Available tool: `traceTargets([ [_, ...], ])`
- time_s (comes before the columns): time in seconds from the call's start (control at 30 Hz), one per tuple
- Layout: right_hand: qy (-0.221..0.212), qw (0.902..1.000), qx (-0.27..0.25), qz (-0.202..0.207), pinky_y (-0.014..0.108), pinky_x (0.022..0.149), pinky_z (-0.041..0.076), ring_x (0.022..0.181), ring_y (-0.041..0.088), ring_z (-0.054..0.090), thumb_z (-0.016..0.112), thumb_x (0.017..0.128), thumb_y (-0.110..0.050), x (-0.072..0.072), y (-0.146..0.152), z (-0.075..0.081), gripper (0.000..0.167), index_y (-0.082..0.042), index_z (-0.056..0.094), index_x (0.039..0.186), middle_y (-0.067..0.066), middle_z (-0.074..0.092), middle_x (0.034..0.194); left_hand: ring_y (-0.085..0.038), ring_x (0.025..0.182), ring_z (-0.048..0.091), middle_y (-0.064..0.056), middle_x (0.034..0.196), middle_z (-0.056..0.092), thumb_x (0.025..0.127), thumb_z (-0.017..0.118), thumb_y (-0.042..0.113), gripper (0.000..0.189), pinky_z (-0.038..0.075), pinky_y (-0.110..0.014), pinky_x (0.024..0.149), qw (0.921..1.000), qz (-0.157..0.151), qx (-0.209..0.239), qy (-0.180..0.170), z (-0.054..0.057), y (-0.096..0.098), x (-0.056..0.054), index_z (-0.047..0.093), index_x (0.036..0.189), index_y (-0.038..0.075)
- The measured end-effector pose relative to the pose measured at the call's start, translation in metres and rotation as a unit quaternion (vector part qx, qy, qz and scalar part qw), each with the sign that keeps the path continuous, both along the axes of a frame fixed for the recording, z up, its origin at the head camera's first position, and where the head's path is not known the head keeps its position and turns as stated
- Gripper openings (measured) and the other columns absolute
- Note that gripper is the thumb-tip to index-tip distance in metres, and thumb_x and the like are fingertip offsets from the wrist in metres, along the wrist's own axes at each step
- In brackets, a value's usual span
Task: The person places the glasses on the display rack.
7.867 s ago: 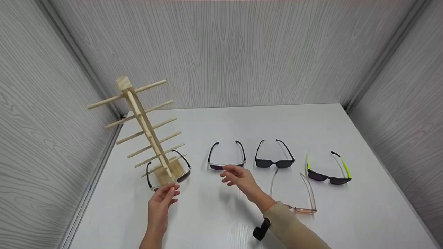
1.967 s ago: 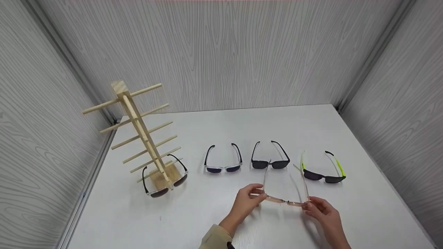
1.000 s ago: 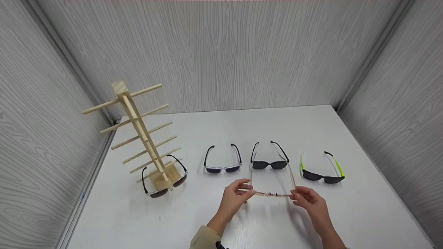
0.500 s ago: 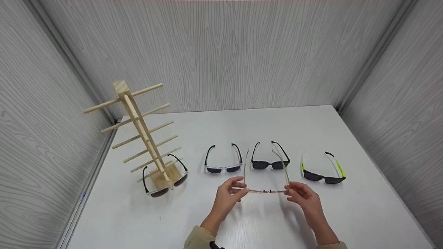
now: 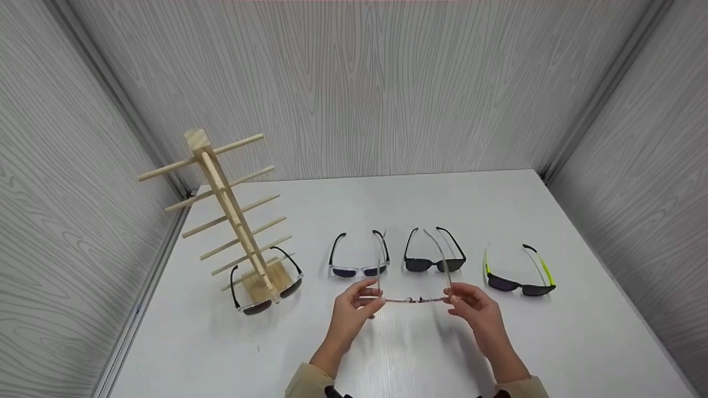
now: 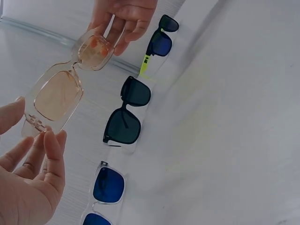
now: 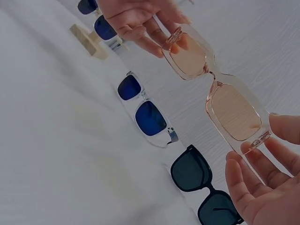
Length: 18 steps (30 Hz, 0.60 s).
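Observation:
A pair of clear-framed glasses with peach-tinted lenses (image 6: pixel 57 96) is held up over the table, its temples unfolded and pointing away from me. My left hand (image 5: pixel 349 312) pinches one end of the frame at the hinge, thumb on one side and fingers on the other. At the opposite end my right hand (image 5: pixel 478 315) grips the frame the same way. The right wrist view shows both tinted lenses (image 7: pixel 235 112) between the two hands. In the head view the temples overlap the clear-framed sunglasses (image 5: pixel 345 272) and the black sunglasses (image 5: pixel 420 265) lying behind.
A wooden peg rack (image 5: pixel 232 215) stands at the left with several rods sticking out both sides. Sunglasses with clear fronts and black temples (image 5: pixel 257 308) sit around its base. Black sunglasses with neon-yellow temples (image 5: pixel 535 290) lie at the right. Grey wood-grain panels (image 5: pixel 354 88) enclose the white table (image 5: pixel 420 359).
Earlier the peach-tinted glasses lay on the table and my left hand was at the sunglasses by the rack. Now both hands hold the peach-tinted glasses, lifted and moved leftward and away from me.

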State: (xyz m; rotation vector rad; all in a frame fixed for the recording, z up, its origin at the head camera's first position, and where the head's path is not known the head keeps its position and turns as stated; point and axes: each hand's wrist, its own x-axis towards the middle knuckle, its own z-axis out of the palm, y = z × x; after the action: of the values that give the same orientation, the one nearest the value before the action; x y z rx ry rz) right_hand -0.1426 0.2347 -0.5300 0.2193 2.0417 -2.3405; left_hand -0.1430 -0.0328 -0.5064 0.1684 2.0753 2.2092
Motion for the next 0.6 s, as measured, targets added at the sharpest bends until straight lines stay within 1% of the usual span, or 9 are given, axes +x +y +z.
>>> traceTargets([
  [0.13, -0.005, 1.0000, 0.001, 0.004, 0.037, 0.081, 0.051, 0.101, 0.025, 0.061, 0.062, 0.088, -0.003, -0.002, -0.005, -0.001, 0.039, 0.004, 0.050, 0.124, 0.019, 0.058, 0.117, -0.022, 0.093, 0.062, -0.012, 0.106, 0.062, 0.083, 0.071, 0.015, 0.046, 0.051, -0.033, 0.068, 0.9999, 0.010, -0.003, 0.002, -0.018, -0.005, -0.006, 0.055, 0.125, 0.004],
  [0.2, -0.005, 1.0000, -0.001, 0.006, 0.038, 0.081, 0.051, 0.101, 0.025, 0.061, 0.063, 0.087, -0.004, -0.004, -0.006, -0.006, 0.039, 0.003, 0.051, 0.124, 0.018, 0.059, 0.116, -0.021, 0.093, 0.062, -0.009, 0.106, 0.062, 0.082, 0.072, 0.019, 0.049, 0.051, -0.032, 0.068, 0.9999, 0.014, -0.005, 0.002, -0.027, -0.007, -0.009, 0.054, 0.126, 0.005],
  [0.23, -0.005, 1.0000, 0.000, 0.008, 0.038, 0.081, 0.051, 0.101, 0.025, 0.061, 0.064, 0.087, -0.004, -0.005, -0.007, -0.007, 0.039, 0.003, 0.052, 0.124, 0.018, 0.059, 0.117, -0.021, 0.093, 0.062, -0.008, 0.106, 0.062, 0.082, 0.073, 0.021, 0.050, 0.051, -0.031, 0.068, 0.9998, 0.017, -0.007, 0.001, -0.029, -0.008, -0.009, 0.055, 0.126, 0.006],
  [0.43, 0.005, 0.9998, 0.008, 0.018, 0.036, 0.079, 0.052, 0.100, 0.026, 0.061, 0.066, 0.086, -0.006, -0.007, -0.014, -0.007, 0.037, 0.002, 0.055, 0.121, 0.017, 0.060, 0.114, -0.022, 0.094, 0.061, -0.009, 0.105, 0.062, 0.081, 0.073, 0.021, 0.048, 0.052, -0.032, 0.068, 0.9995, 0.030, -0.010, 0.000, -0.029, -0.016, -0.007, 0.056, 0.125, 0.009],
  [0.6, 0.021, 0.9993, 0.011, 0.029, 0.036, 0.077, 0.052, 0.100, 0.026, 0.062, 0.067, 0.085, -0.008, -0.008, -0.021, -0.006, 0.040, 0.003, 0.054, 0.121, 0.017, 0.061, 0.112, -0.022, 0.095, 0.061, -0.009, 0.105, 0.062, 0.081, 0.073, 0.021, 0.049, 0.051, -0.032, 0.069, 0.9992, 0.038, -0.015, -0.002, -0.027, -0.024, -0.004, 0.056, 0.126, 0.008],
])
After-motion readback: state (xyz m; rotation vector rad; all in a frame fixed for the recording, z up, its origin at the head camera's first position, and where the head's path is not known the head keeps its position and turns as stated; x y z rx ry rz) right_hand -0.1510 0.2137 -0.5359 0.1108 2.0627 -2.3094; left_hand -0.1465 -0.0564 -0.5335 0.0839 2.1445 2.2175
